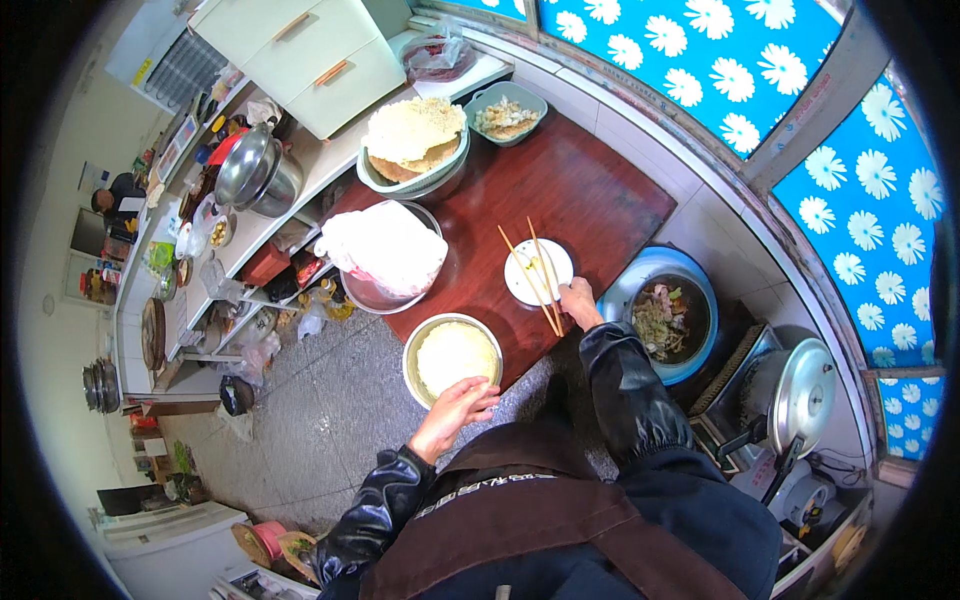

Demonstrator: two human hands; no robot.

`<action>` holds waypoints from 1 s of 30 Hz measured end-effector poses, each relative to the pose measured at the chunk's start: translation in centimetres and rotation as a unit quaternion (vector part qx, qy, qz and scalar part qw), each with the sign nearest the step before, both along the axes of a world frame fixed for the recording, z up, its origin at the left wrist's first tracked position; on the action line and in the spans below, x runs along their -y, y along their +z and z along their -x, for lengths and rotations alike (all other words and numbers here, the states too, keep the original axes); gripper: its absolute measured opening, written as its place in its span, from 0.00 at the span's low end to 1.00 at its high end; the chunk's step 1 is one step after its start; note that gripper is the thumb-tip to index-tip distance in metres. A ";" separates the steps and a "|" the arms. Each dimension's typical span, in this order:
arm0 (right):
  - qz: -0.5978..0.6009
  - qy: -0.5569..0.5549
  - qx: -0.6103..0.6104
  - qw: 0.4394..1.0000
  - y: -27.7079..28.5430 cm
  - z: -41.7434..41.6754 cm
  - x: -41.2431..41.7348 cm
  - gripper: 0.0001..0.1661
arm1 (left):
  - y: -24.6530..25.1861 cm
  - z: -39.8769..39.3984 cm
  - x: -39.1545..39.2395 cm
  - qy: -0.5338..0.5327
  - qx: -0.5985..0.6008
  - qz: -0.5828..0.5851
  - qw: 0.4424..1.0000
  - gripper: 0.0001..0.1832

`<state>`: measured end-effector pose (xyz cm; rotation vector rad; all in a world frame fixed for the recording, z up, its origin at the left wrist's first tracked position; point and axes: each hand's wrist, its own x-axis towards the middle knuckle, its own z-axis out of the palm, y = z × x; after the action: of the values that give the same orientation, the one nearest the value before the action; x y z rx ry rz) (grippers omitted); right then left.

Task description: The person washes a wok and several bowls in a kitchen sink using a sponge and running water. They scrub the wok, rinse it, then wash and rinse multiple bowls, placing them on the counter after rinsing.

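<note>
My right hand (581, 302) grips the near right rim of a small white plate (517, 283), its fingers beside a pair of wooden chopsticks (541, 270). The chopsticks lie across the plate and stick out past both sides; whether my fingers also pinch them is hard to see. A few small yellowish and dark bits are on the plate. My left hand (459, 412) is empty, fingers a little apart, over the near rim of a metal bowl (409, 352). A pale, smooth mass that looks like dough or batter (456, 356) fills this bowl at the table's edge.
The dark red table (555, 184) also bears a basin with a white cloth (386, 247), a basket of flat pale sheets (412, 131) and a green tub (506, 112). A blue basin of scraps (660, 315) and a pressure cooker (806, 397) stand at right.
</note>
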<state>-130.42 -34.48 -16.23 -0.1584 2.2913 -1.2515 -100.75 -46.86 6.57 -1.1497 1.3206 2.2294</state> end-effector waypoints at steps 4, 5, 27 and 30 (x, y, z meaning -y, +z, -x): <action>0.040 -0.008 -0.007 0.999 7.3 -3.2 -0.6 0.14 | -2.2 2.7 -0.7 -0.023 -0.011 0.034 0.999 0.31; 0.072 -0.030 0.007 0.997 7.8 -4.0 -0.9 0.14 | -2.6 3.6 -1.0 -0.036 -0.021 0.042 0.998 0.32; -0.103 -0.668 -0.124 0.726 13.6 -63.0 -22.8 0.17 | 4.0 -13.0 -14.3 -0.692 -0.190 -0.119 0.686 0.11; 0.154 -0.801 -0.104 0.569 17.7 -74.0 -22.6 0.13 | 5.6 -16.9 -19.1 -0.782 -0.186 -0.068 0.590 0.10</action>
<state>-56.39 -11.92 1.46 2.2243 1.9348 -2.3825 -83.81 -27.73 12.14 0.6361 1.2790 1.0163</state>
